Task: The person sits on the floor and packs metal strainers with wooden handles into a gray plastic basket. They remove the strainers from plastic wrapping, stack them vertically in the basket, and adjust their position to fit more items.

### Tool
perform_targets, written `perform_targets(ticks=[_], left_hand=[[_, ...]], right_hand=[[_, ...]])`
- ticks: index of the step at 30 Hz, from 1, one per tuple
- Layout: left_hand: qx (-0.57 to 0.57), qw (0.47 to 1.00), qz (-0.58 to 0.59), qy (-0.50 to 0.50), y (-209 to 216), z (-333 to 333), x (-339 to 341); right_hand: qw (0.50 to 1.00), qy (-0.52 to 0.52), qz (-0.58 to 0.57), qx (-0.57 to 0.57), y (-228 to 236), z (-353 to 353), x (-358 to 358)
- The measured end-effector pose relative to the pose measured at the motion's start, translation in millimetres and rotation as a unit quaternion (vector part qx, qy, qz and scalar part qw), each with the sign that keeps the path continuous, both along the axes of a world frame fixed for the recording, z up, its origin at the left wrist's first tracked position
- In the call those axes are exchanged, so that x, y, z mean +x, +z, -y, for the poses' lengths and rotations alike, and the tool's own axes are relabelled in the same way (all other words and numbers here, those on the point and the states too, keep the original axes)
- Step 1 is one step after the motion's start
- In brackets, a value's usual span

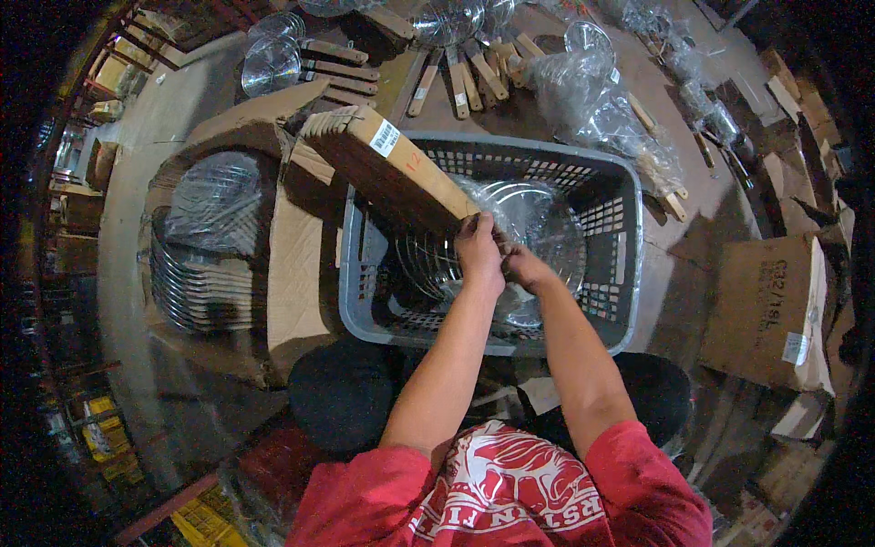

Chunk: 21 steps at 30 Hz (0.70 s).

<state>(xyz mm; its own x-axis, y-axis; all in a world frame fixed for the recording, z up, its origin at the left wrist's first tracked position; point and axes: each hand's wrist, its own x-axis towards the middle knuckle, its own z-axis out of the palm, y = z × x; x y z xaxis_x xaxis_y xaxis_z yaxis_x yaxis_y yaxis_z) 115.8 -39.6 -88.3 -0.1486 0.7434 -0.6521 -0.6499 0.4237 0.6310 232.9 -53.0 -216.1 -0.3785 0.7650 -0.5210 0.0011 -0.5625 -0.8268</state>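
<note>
A stack of wooden-handled wire strainers leans in a grey plastic basket (pixel 492 144). Its block of wooden handles (pixel 401 164) slants up over the basket's far left rim and bears a white label. The round wire heads (pixel 538 214) lie inside, partly under clear plastic. My left hand (pixel 480 253) is closed at the lower end of the handles, where they meet the wire heads. Pressed against it, my right hand (pixel 529 268) is also closed; its fingertips are hidden, and what they pinch cannot be made out.
At the left, an open cardboard box (pixel 305 264) holds more nested strainers (pixel 205 292) and plastic wrap. Loose wooden-handled strainers (pixel 337 68) lie on the floor beyond the basket. Plastic-wrapped strainers (pixel 592 100) lie at the far right, and a cardboard carton (pixel 761 305) stands at the right.
</note>
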Motion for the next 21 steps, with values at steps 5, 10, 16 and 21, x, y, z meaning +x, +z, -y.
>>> perform_targets(ticks=[5, 10, 16, 21], left_hand=[[0.005, 0.998, -0.054, -0.017, 29.3, -12.3, -2.0], [0.019, 0.993, -0.113, -0.032, 42.6, -13.9, -14.4], [0.042, 0.993, -0.085, -0.077, 41.2, -4.4, -37.4], [0.053, 0.986, -0.122, -0.103, 49.1, 8.8, -36.3]], right_hand=[[0.998, 0.055, 0.036, 0.004, 6.1, 12.7, -7.4], [0.983, 0.107, 0.125, 0.084, 87.0, 2.9, -34.8], [0.987, 0.095, 0.078, 0.103, 120.2, 15.5, -52.6], [0.989, 0.041, 0.029, 0.142, 91.3, 31.0, -59.9]])
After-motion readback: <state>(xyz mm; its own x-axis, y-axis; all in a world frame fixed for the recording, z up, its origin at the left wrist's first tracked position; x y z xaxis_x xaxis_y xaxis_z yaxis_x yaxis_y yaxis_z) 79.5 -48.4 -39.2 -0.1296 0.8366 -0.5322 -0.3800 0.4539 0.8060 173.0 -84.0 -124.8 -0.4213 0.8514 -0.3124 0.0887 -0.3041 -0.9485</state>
